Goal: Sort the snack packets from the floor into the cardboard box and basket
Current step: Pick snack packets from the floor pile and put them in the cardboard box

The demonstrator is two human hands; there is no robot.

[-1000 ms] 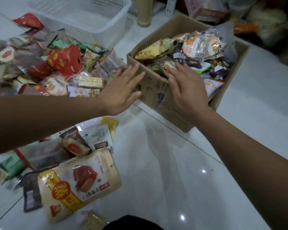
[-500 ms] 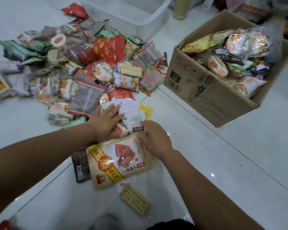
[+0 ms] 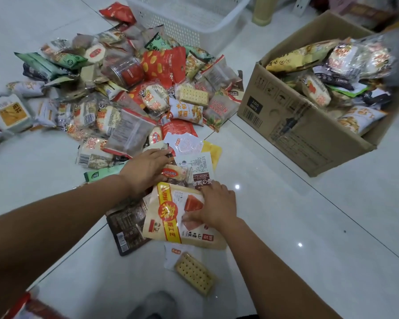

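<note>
A heap of snack packets (image 3: 136, 88) covers the white floor at centre left. The cardboard box (image 3: 293, 132) at the right is piled high with packets. At the top stands the white plastic basket (image 3: 194, 24). My right hand (image 3: 217, 206) grips the right edge of a large beige pouch (image 3: 168, 217) with a red and yellow label, which lies in front of me. My left hand (image 3: 145, 169) rests with fingers stretched over the packets just above it, its thumb beside a small rice cracker packet (image 3: 174, 174).
A dark flat packet (image 3: 127, 229) lies under the pouch's left side. A clear-wrapped cracker packet (image 3: 194, 275) sits on the floor near me. A beige furniture leg (image 3: 263, 10) stands between basket and box. Glossy tile lies bare at the lower right.
Both hands left the cardboard box and dropped to the packets on the floor in front of me. The right hand has taken hold of the beige pouch, which is now turned and lifted slightly.
</note>
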